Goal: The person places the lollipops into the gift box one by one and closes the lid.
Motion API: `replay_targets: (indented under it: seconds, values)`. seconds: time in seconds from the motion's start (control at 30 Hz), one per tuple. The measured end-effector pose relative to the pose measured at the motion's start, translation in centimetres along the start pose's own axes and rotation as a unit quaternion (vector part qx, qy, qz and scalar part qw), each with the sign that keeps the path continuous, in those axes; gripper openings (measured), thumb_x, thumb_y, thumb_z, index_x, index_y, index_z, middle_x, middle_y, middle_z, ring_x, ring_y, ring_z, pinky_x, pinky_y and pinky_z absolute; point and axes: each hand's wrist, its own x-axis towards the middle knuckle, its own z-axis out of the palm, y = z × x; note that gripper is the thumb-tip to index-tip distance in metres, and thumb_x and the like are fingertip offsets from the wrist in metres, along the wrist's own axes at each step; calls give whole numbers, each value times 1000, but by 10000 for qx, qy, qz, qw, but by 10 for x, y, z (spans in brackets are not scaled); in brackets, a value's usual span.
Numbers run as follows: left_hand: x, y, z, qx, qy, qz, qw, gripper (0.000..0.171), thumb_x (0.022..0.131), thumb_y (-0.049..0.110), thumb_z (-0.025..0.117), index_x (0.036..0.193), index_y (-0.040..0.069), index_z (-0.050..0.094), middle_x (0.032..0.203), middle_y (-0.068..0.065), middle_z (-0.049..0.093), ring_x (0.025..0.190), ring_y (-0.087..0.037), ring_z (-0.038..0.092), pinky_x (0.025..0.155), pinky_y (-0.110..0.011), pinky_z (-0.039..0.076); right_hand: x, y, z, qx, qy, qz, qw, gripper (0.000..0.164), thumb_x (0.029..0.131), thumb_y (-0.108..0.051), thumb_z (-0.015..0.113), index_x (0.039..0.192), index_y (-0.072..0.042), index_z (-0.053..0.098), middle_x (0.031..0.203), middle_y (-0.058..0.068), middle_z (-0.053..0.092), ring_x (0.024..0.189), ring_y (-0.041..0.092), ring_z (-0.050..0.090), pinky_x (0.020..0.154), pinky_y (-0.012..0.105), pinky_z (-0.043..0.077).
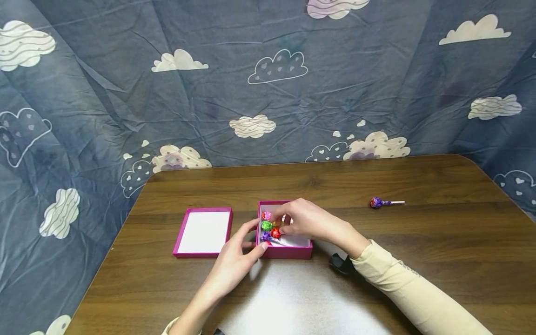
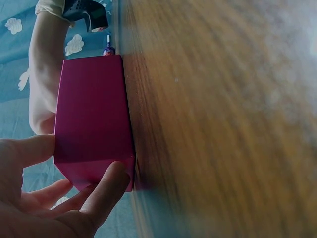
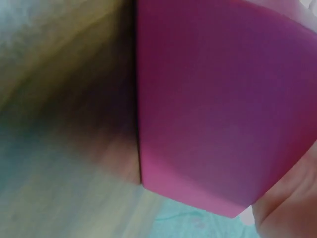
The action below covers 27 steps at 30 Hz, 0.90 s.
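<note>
An open magenta box (image 1: 289,252) with a pale inside stands on the wooden table. Several wrapped lollipops lie along its left side, among them a pink one (image 1: 266,215), a green one (image 1: 266,225), a purple one (image 1: 265,236) and a red one (image 1: 275,232). My left hand (image 1: 232,258) holds the box at its near left corner, thumb at the front rim, other fingers against the left wall (image 2: 94,171). Reaching in from the right, my right hand (image 1: 307,218) pinches the red lollipop; its fingertips are partly hidden. The right wrist view shows mostly the box's outer wall (image 3: 218,109).
Left of the box lies a matching lid (image 1: 205,232), white inside facing up. Another purple lollipop (image 1: 375,202) with a white stick lies on the table at the back right. Behind the table (image 1: 418,260) hangs a blue cloth (image 1: 356,83) with cloud prints.
</note>
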Motion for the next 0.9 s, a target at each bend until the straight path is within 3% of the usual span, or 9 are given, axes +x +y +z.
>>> replay_targets:
  seconds: [0.13,0.37,0.6,0.73,0.9]
  values:
    - [0,0,0,6,0,-3,10000,53,88,37,64,136,41,41,139,0,44,105,-23,58,77,-38,50,-5,2,0,538,442,-162,9974,22,76,-7,73,97,-12,70,88,-4,68,76,9,60,66,30,49]
    - [1,0,0,57,19,-59,10000,53,88,37,64,136,41,41,140,-1,44,105,-24,58,78,-41,50,-13,3,-7,943,933,-122,9911,19,81,-8,69,99,-14,70,93,-6,68,77,7,60,68,38,51]
    - [1,0,1,111,15,-87,9999,56,88,37,63,139,34,41,140,-2,43,106,-25,57,80,-44,49,-26,6,-17,1159,1181,115,9861,19,80,-11,71,99,-16,70,93,-7,67,74,4,61,64,33,51]
    - [0,1,1,118,27,-89,9999,56,88,38,63,139,34,41,140,-1,43,106,-25,57,80,-44,49,-36,8,-25,1179,1300,172,9843,21,80,-12,73,100,-18,69,95,-12,65,76,5,61,64,28,51]
    - [0,0,0,83,27,-49,9999,56,88,37,64,139,34,41,139,0,44,105,-23,58,80,-41,49,-51,14,-37,1221,1482,265,9810,22,80,-10,73,100,-19,69,92,-10,66,76,8,62,63,27,50]
